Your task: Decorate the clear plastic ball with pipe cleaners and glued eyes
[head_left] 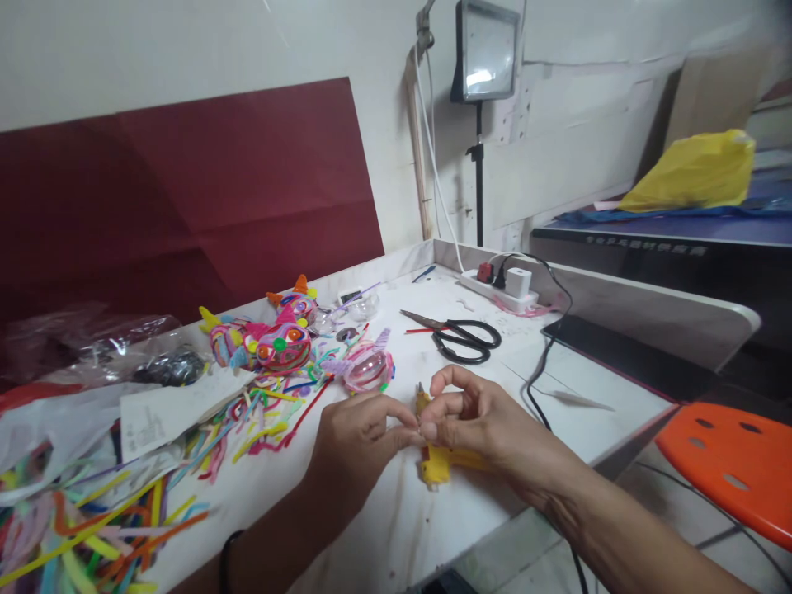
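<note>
My left hand (365, 433) and my right hand (470, 417) meet at the fingertips above the white table. Both are pinched closed; whatever lies between the fingers is too small or hidden to make out. Just beneath them lies a yellow glue gun (436, 466), partly covered by my right hand. Beyond my left hand sits a clear plastic ball trimmed with pink and lilac pipe cleaners (370, 369). Farther left are several finished-looking pipe-cleaner figures, among them a pink one with orange and green eyes (285, 346). Black-handled scissors (461, 334) lie open past my right hand.
Loose colourful pipe cleaners (105, 536) spread over the left side, with plastic bags and a paper sheet (179, 412). A power strip (498, 289) with cords stands at the back. A black phone-like slab (624, 355) lies right; an orange stool (733, 466) stands beside the table.
</note>
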A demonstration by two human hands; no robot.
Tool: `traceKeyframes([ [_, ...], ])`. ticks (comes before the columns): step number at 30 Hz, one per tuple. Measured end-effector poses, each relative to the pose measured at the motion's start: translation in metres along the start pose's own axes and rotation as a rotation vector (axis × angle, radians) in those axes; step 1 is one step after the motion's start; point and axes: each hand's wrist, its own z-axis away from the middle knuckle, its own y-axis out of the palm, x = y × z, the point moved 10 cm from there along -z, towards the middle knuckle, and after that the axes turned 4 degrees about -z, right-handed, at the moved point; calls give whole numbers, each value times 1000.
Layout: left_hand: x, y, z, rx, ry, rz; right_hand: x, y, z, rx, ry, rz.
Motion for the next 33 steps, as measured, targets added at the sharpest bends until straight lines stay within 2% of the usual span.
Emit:
traceKeyframes([
  [10,10,5,-1,-2,-61,11,5,1,2,9,-22,-26],
  [20,13,9,1,20,-93,-2,-1,-4,-2,-16,-22,-13],
  [27,12,9,0,22,-82,16,-2,-3,-5,21,-10,-6],
  [33,17,13,1,35,-128,83,5,1,-2,46,10,18],
])
